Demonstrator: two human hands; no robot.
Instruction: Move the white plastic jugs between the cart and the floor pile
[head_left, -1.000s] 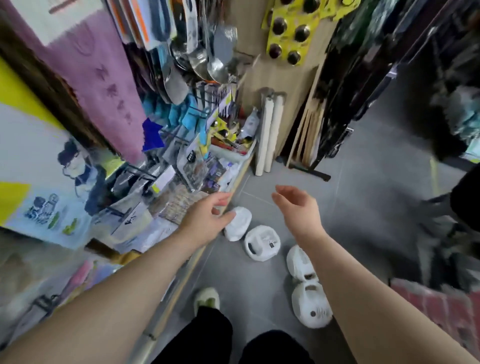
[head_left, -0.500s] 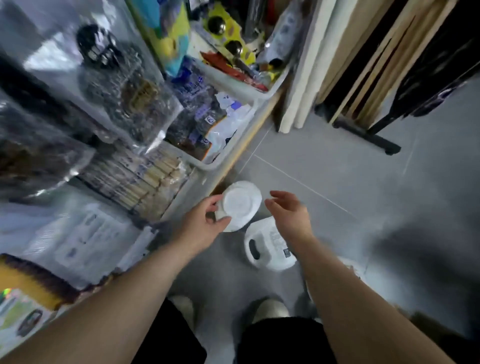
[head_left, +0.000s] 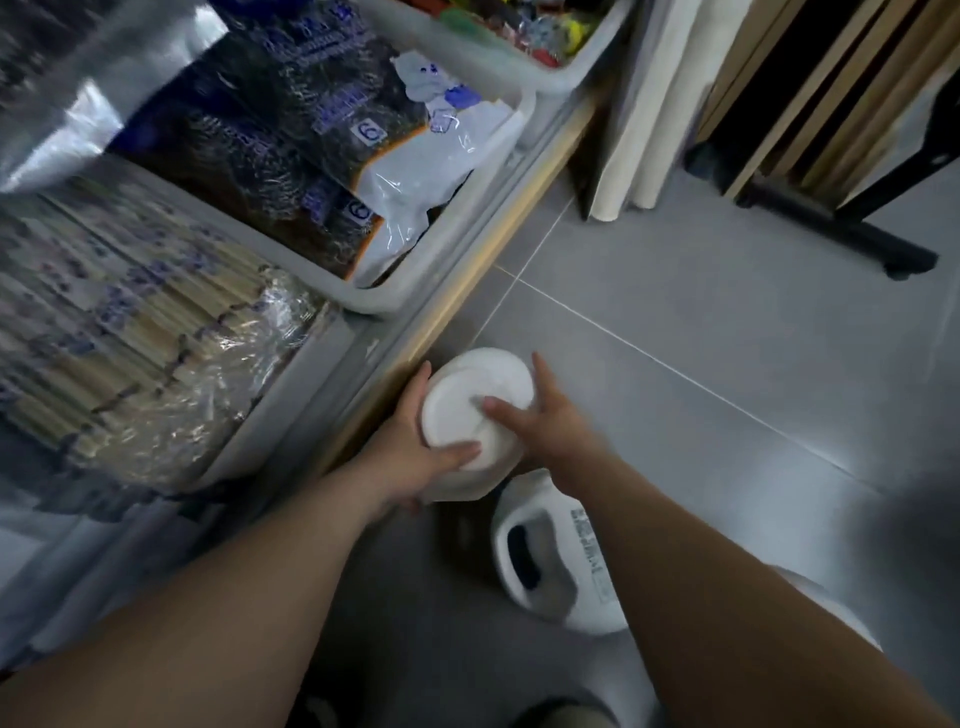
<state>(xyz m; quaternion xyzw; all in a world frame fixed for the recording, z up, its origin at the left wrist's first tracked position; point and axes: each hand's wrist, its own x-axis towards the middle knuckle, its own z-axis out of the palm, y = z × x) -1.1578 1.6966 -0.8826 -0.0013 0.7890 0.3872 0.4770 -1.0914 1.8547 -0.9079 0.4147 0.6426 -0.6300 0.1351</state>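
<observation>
Both hands on one round white plastic container (head_left: 475, 410), low over grey tiled floor (head_left: 701, 322), just beside pale wooden shelf edge (head_left: 467, 291). Left hand (head_left: 410, 457) cupped round container's left side, thumb laid across smooth flat face, fingers curled behind, gripping. Right hand (head_left: 545, 421) clasped on container's right side, thumb pressed on flat face, forefinger stretched up past rim. Whether container rests on floor or hangs just above, impossible to tell.

Near right forearm, second white plastic container (head_left: 556, 561) lying on floor, dark handle slot and barcode label facing up, close behind held one. Part of another white rounded shape at right forearm's far side, mostly hidden.

Left of hands, grey plastic bin (head_left: 415, 291) packed with dark steel-wool scourer packs (head_left: 291, 130) in clear printed bags. Nearer, bundles of pale wooden chopsticks (head_left: 130, 332) wrapped in clear film, in neighbouring grey tray. Farther up, another grey bin with bright small goods, blurred. Cream rolled material (head_left: 654, 104) upright against shelf end; wooden slats (head_left: 831, 88) and black metal stand foot (head_left: 841, 228) at upper right.
</observation>
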